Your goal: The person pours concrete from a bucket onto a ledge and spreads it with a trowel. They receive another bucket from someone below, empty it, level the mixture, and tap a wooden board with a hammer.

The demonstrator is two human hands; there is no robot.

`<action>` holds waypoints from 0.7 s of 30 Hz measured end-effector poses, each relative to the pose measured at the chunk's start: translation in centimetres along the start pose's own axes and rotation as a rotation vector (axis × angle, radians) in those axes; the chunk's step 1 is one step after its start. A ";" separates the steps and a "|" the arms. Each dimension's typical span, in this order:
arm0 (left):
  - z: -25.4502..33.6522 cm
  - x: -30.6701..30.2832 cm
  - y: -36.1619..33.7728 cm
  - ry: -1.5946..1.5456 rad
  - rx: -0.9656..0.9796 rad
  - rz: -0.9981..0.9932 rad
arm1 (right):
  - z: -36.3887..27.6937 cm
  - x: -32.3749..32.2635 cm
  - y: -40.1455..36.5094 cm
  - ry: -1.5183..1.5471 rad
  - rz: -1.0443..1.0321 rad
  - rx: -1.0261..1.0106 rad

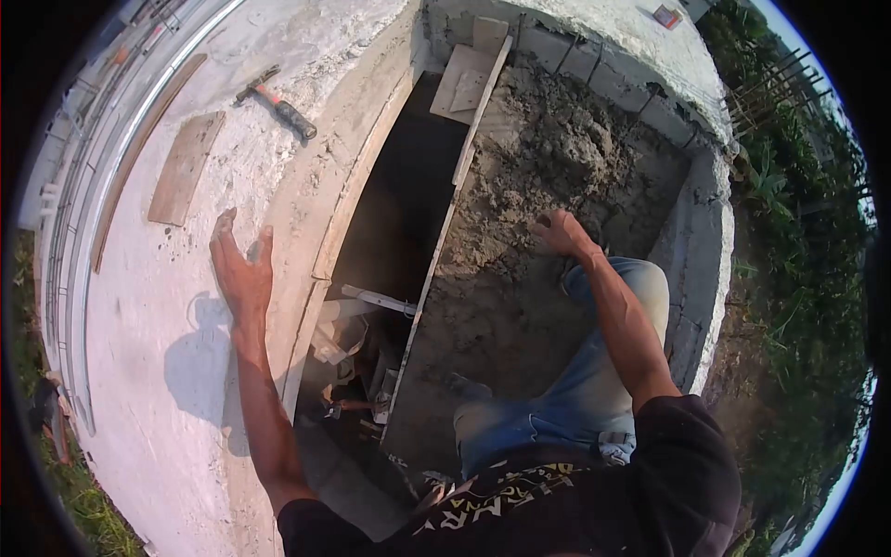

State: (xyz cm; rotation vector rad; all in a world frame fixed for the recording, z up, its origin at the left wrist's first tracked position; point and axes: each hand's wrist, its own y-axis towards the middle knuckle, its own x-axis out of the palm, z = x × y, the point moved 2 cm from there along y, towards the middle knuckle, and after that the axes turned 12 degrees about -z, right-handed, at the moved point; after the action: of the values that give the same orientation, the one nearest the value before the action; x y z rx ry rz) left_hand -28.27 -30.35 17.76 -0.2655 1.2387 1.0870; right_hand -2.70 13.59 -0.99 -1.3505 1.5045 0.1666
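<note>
My left hand (244, 278) reaches over the white concrete slab (130, 306), its fingers apart and nothing in them. A wooden board (187, 169) lies just beyond the fingertips, and a hammer (277, 102) with a red and black handle rests further up the slab. My right hand (562, 232) is over the wet mortar (529, 158), beside my bent knee. Its fingers curl downward; what they hold, if anything, is hidden. The mortar is lumpy at the far end and smoother close to my legs.
A dark, deep opening (394, 186) runs between the slab and the mortar, edged by a thin board (436, 269). Wood scraps (348, 343) lie down inside it. Rebar stubs (594, 60) stick out along the far wall. Plants (789, 213) grow beyond the right wall.
</note>
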 end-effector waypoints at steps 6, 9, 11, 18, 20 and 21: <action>-10.1 5.3 5.5 0.325 -0.066 -0.260 | -16.5 -3.6 1.6 0.295 0.158 -0.332; -9.0 5.5 5.9 0.198 -0.078 -0.318 | -29.1 -6.0 5.1 0.241 0.373 -0.629; -8.7 5.3 5.8 0.137 -0.063 -0.283 | -37.0 -6.3 7.9 0.159 0.509 -0.766; -8.3 4.6 6.0 0.128 -0.086 -0.319 | -48.3 -3.2 17.8 -0.252 0.396 -0.558; -8.3 4.7 6.1 0.111 -0.077 -0.319 | -48.6 -3.1 19.5 -0.302 0.536 -0.510; -8.2 4.8 6.3 0.109 -0.069 -0.323 | -48.4 -3.6 20.2 -0.301 0.538 -0.502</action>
State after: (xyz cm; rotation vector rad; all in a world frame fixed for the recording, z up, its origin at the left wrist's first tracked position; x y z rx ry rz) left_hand -38.65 -30.31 13.04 -0.5641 1.2064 0.8448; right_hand -47.70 -10.21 12.30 -1.1892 1.5878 1.0997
